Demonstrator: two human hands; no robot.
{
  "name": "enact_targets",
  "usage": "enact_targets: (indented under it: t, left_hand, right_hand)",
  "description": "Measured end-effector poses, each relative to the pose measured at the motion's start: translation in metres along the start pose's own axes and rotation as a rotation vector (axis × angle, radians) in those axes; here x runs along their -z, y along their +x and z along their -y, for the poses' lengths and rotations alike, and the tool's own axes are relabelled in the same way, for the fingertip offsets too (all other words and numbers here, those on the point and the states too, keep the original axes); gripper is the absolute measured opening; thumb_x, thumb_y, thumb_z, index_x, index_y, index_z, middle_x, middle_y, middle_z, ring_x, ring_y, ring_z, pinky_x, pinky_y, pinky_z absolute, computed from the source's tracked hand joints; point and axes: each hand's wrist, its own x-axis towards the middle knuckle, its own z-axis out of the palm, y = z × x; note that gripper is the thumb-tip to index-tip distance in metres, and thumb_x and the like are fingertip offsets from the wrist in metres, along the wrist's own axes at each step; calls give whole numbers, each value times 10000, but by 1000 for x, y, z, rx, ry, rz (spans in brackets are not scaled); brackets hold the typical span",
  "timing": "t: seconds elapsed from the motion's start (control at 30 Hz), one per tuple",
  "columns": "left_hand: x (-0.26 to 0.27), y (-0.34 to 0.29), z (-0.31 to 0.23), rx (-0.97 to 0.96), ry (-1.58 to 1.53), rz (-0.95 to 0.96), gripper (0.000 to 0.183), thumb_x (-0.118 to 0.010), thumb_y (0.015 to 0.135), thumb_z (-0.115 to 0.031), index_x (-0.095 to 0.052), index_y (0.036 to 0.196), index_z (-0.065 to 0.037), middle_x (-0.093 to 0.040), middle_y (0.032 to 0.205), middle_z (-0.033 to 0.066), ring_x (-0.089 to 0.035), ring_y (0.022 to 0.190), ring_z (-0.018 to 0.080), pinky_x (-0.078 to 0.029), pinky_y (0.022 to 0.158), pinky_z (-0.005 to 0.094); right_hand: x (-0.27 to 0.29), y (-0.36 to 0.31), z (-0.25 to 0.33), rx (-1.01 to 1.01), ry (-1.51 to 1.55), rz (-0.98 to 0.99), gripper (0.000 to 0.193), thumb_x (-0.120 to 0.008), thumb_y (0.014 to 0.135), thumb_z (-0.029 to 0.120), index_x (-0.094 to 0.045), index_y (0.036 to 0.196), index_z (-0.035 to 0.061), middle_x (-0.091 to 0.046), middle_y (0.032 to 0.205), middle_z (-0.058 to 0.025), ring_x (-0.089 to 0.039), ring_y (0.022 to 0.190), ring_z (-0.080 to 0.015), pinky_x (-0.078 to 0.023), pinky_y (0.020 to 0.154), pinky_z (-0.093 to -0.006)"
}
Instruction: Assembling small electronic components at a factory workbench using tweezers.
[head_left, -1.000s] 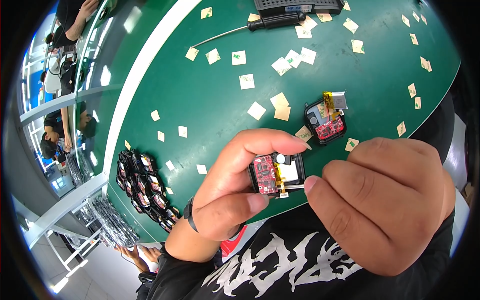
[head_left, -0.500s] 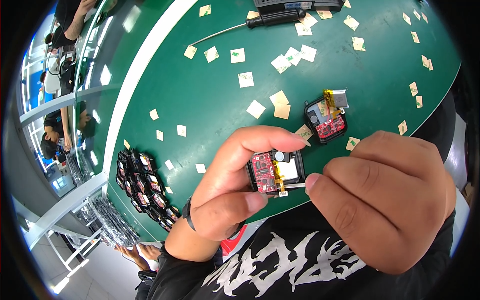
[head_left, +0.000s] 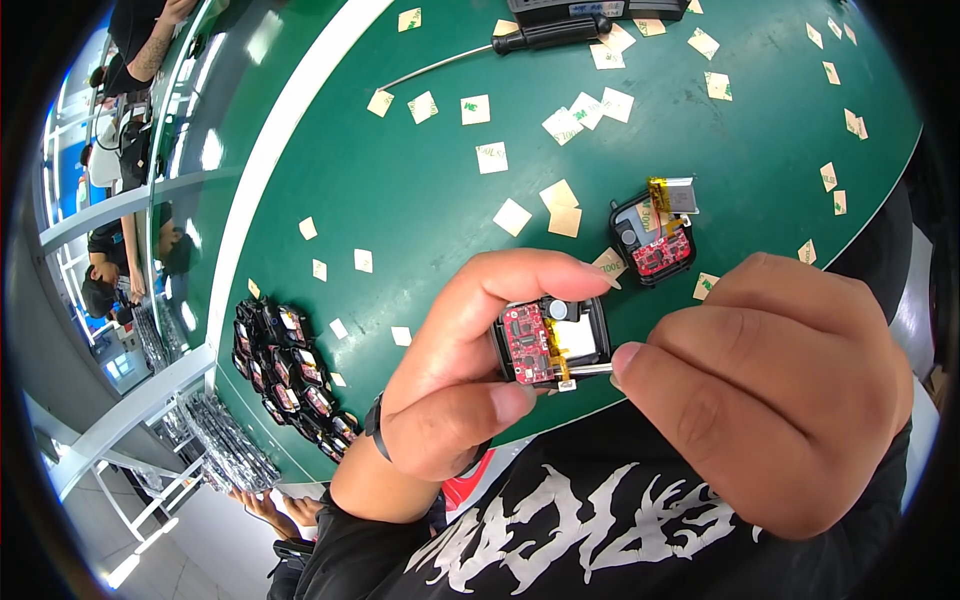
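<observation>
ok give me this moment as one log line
left hand: holds open device | right hand: pinches metal tool at device's lower edge | second device: on table

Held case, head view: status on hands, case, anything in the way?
Left hand gripping open black case. Right hand pinching metal tool at case's lower edge. Second open case beyond, apart from both hands.

The person wore a black T-shirt (head_left: 700, 578), printed across the bottom centre of the frame with white, jagged, spiky lettering (head_left: 560, 520); its left sleeve (head_left: 345, 540), lower left of centre, was plain black and stopped short of the bare forearm; a slim black wristband (head_left: 375, 432) circled the left wrist; the left index fingernail (head_left: 609, 283) jutted past its fingertip.
</observation>
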Motion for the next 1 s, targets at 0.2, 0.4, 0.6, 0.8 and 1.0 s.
enact_targets:
  t: [0.2, 0.4, 0.6, 0.8, 1.0]
  left_hand:
    - [-11, 2, -4, 124, 137, -240, 665, -604, 676, -165, -485, 1281, 81, -554, 1262, 189, -615, 954, 192, -498, 747, 263]
    - [-11, 2, -3, 129, 162, -243, 667, -613, 680, -166, -479, 1286, 78, -548, 1267, 197, -620, 963, 203, -507, 755, 272]
    - [-12, 1, -5, 145, 151, -263, 668, -607, 678, -157, -474, 1288, 79, -544, 1272, 205, -630, 1022, 226, -540, 802, 307]
    - [-7, 1, -2, 118, 151, -251, 664, -601, 677, -158, -476, 1286, 77, -544, 1272, 201, -628, 1036, 231, -541, 812, 313]
    - [4, -2, 1, 14, -9, 4, 736, -474, 642, 13, -477, 1378, 32, -501, 1363, 128, -472, 1323, 228, -333, 1143, 355]
  right_hand:
    - [-1, -3, -6, 39, 34, 24, 291, -712, 562, 123, -712, 804, -37, -617, 671, -96, -553, 538, -204, -439, 434, -274]
    - [1, -2, -2, 9, 26, 27, 296, -720, 566, 109, -708, 816, -48, -615, 674, -111, -529, 499, -193, -423, 422, -276]
    - [1, -3, -9, 50, 66, 20, 290, -733, 565, 84, -709, 824, -44, -629, 690, -103, -516, 493, -182, -395, 414, -267]
    - [7, -1, -10, 30, 111, 107, 304, -738, 562, 63, -709, 843, -48, -632, 695, -108, -522, 488, -186, -399, 414, -275]
    - [3, 0, -13, 57, 166, 71, 313, -758, 567, 51, -700, 855, -57, -630, 693, -102, -547, 497, -190, -396, 419, -279]
